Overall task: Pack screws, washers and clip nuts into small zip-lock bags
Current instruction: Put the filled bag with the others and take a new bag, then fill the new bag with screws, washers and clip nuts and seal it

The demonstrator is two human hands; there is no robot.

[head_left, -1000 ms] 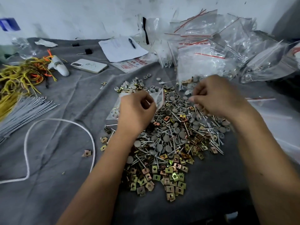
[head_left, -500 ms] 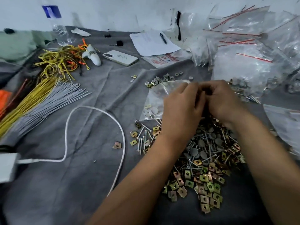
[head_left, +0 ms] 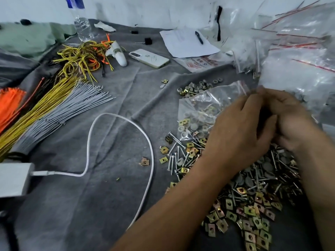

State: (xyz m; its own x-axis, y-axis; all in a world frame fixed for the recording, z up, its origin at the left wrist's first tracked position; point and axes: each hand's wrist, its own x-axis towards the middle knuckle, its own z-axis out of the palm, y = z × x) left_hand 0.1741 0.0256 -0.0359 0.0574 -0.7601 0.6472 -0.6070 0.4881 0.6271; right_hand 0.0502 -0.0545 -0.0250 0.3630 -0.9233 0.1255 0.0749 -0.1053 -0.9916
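Note:
A small clear zip-lock bag (head_left: 203, 109) with washers, clip nuts and screws inside lies tilted on the grey cloth, its red-striped mouth raised to the right. My left hand (head_left: 241, 131) and my right hand (head_left: 290, 120) meet at that mouth, fingers curled together and pinching its top edge. Under my wrists spreads a pile of screws and grey washers (head_left: 262, 174), with brass clip nuts (head_left: 253, 220) nearer to me. More loose washers (head_left: 197, 86) lie behind the bag. The fingertips themselves are blurred.
A heap of empty zip-lock bags (head_left: 299, 51) fills the back right. A white cable (head_left: 119, 118) loops left from a charger (head_left: 12, 180). Grey ties (head_left: 59, 113), yellow wires (head_left: 81, 57), a phone (head_left: 148, 58), paper with a pen (head_left: 186, 42) and a bottle (head_left: 82, 24) lie farther left.
My right hand came across from the pile to my left hand, and both now hold the bag's mouth. The view has swung left, showing more of the wires and the charger.

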